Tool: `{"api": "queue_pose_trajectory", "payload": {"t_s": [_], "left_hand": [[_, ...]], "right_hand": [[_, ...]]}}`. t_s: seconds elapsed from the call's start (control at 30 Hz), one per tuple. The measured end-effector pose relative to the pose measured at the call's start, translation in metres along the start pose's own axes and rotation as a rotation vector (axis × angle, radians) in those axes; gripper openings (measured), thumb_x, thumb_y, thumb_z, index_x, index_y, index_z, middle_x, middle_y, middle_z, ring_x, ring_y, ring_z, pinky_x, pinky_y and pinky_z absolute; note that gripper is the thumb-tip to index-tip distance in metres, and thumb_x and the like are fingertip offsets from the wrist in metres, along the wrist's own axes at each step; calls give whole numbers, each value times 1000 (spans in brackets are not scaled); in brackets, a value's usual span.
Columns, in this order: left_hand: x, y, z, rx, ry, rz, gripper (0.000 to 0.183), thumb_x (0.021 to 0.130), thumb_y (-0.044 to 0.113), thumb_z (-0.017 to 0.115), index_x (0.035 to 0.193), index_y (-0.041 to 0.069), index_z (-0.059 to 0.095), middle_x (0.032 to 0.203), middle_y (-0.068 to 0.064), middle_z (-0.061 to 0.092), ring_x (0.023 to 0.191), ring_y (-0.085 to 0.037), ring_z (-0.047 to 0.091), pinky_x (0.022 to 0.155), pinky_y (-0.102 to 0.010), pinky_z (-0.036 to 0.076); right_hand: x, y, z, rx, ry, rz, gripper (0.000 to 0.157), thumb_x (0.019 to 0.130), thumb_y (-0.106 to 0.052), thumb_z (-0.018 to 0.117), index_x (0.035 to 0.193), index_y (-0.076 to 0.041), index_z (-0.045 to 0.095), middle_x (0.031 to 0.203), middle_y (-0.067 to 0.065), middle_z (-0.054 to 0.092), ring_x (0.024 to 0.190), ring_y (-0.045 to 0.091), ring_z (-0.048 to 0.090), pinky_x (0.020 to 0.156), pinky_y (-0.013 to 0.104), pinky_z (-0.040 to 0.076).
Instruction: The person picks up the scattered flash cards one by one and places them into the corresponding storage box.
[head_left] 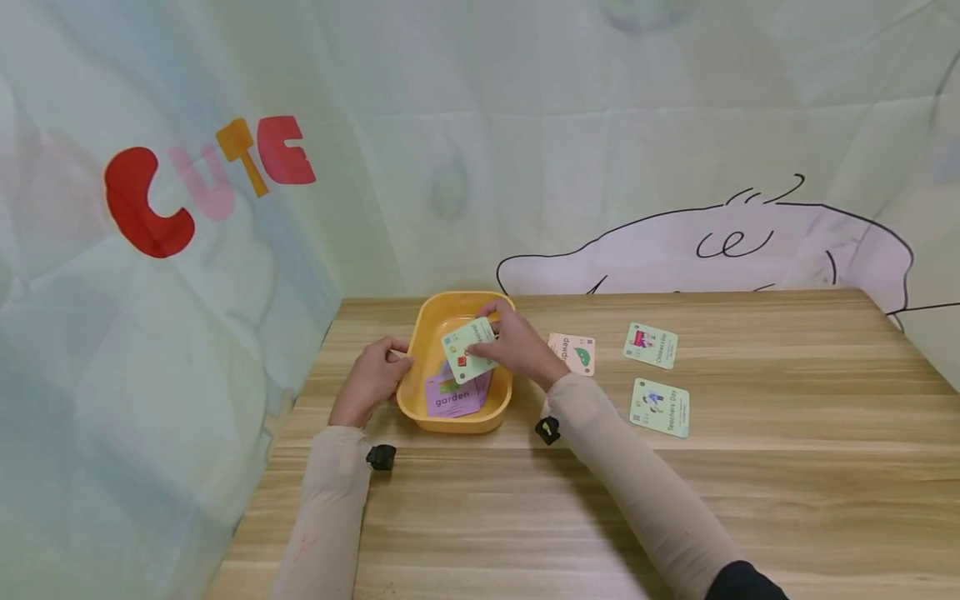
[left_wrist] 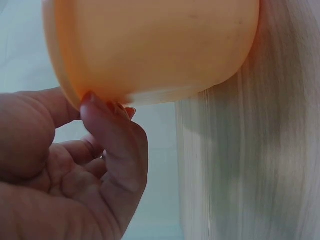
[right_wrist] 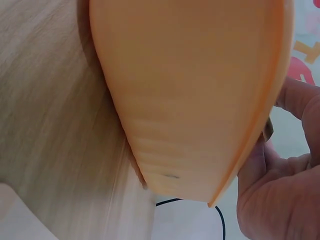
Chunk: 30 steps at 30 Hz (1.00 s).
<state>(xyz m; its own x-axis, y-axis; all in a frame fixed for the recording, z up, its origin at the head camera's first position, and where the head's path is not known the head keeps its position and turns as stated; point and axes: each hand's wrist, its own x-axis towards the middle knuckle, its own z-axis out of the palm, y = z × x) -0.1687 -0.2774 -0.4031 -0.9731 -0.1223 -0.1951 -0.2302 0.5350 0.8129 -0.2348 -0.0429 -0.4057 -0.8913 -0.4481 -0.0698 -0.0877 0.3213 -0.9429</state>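
Soft, even, fairly bright light in here. Diffuse shadow on the table [head_left: 795, 500] just left of the right forearm [head_left: 645, 483]. Wrist views hazier; tub [right_wrist: 190, 100] washed-out orange, left hand [left_wrist: 80, 185] dim, shaded.

Counter [head_left: 787, 508]: we're seeing wood grain
Yellow basket [head_left: 452, 425]: standing left
Two green cards [head_left: 660, 407], pink card [head_left: 576, 352]: lying to its right

1 tray [head_left: 453, 426], 3 green cards [head_left: 662, 408], 1 pink card [head_left: 572, 353], at least 2 purple cards [head_left: 452, 406].
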Motion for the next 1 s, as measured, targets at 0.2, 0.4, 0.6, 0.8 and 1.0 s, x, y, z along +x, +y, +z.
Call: {"api": "queue_pose_trajectory", "payload": {"t_s": [0.2,0.4,0.6,0.8,1.0], "left_hand": [[1,-1,1,12,-5,-20,31,105,18,52,132,3,55,99,-14,55,71,-20,61,59,-29,56],[-1,0,0,26,-4,-9,32,106,18,52,133,2,55,99,-14,55,70,-20,61,58,-30,56],[-1,1,0,31,1,-6,31,105,18,52,133,3,55,99,-14,55,69,-20,61,58,-30,56],[-1,1,0,14,-7,-10,31,106,18,52,133,3,55,98,-13,54,67,-19,60,59,-31,56],[-1,2,0,14,-9,-11,32,106,18,52,133,3,55,97,-13,53,68,-19,59,59,-31,56]], "right_hand": [[-1,1,4,-41,7,23,52,90,-13,79,128,-14,44,112,8,69,95,19,70,78,29,60],[-1,0,4,-85,26,55,53,89,-18,80,128,-16,44,113,7,67,98,20,68,82,30,59],[-2,0,3,-87,30,84,53,88,-20,81,127,-16,45,113,7,67,99,21,67,83,31,59],[-2,0,3,-96,29,87,52,88,-20,81,126,-16,46,112,7,67,99,21,67,84,30,59],[-1,-1,3,-108,34,77,52,88,-19,81,127,-15,47,114,8,66,100,22,66,84,31,59]]}}
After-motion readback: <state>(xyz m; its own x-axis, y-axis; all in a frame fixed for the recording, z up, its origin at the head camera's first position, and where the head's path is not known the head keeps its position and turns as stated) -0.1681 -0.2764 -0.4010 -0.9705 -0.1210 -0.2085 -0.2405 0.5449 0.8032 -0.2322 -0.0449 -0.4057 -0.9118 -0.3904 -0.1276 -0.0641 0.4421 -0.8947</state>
